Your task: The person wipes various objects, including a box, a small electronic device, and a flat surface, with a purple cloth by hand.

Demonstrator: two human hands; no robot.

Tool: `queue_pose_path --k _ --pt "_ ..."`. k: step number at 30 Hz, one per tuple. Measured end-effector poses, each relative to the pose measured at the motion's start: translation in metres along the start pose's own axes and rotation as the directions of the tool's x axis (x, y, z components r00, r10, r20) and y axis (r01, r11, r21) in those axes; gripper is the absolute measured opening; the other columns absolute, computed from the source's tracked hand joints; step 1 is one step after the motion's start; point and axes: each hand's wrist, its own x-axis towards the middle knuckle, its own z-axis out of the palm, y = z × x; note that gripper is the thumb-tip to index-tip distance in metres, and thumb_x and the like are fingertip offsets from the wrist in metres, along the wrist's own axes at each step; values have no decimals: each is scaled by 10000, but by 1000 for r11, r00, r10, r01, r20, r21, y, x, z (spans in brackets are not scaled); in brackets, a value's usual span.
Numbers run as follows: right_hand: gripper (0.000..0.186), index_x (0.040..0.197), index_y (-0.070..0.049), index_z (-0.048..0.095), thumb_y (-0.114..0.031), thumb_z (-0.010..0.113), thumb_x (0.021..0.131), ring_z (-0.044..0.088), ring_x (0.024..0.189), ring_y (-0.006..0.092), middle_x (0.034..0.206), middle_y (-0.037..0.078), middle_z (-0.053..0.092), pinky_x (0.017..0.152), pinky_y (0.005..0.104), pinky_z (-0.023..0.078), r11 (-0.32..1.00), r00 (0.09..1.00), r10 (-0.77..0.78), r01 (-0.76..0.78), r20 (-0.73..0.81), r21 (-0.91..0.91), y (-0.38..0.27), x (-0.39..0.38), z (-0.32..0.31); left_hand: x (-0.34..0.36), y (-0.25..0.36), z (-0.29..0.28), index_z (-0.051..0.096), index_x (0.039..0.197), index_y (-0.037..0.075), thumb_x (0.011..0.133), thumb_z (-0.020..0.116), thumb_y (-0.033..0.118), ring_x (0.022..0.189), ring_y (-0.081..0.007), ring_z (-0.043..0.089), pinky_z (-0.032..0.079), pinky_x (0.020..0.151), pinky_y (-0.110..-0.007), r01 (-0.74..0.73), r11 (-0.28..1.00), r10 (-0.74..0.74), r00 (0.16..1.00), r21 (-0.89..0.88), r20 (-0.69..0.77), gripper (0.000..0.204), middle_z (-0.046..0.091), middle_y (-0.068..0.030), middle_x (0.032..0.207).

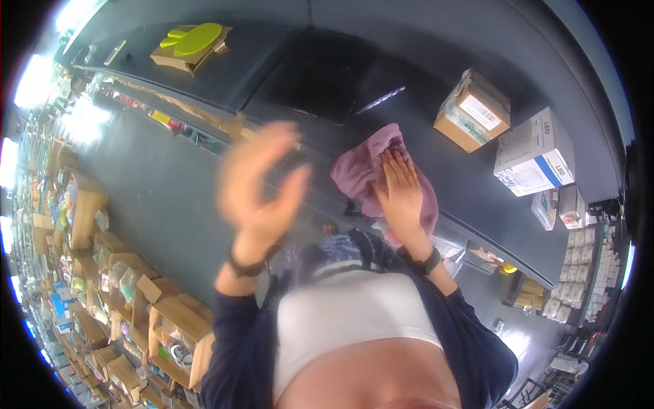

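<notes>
My right hand [402, 198] lies flat on a crumpled mauve cloth [357, 167], fingers stretched out, pressing it onto a dark grey shelf top [436, 174]. The cloth spreads out past the fingers and hangs toward the shelf's front edge. To the left, my left hand [255, 187] is raised near that edge, blurred by motion. Its thumb stands apart from the curved fingers, and nothing shows between them. Beyond the cloth rests a thin, pale, pen-like strip [380, 100]. A darker, glossy rectangular patch [317, 78] is farther back on the surface.
A brown carton [455, 128] and a white box with a blue stripe [538, 163] stand right of the cloth. Smaller boxes [545, 208] sit near them. Lime-green flat pieces [199, 39] lie on cardboard at the far left. Open cardboard boxes [184, 334] line the left aisle.
</notes>
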Motion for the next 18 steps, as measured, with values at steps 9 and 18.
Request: queue_pose_path --k 9,18 --pt "440 1146 -10 541 -189 606 750 460 1177 266 1200 105 541 1020 398 315 999 999 38 -39 -34 -24 -16 9 4 71 8 -141 584 1026 7 727 649 84 997 -267 566 455 824 -352 -598 801 596 801 -35 -48 316 602 -140 1032" --pt "425 1155 -3 535 -161 579 764 450 1185 280 1214 123 531 1027 397 307 983 981 167 -174 -104 -64 -57 35 30 80 -49 -171 593 1010 17 709 647 77 1002 -284 562 457 823 -374 -650 742 639 760 -166 -119 312 593 -140 1052"
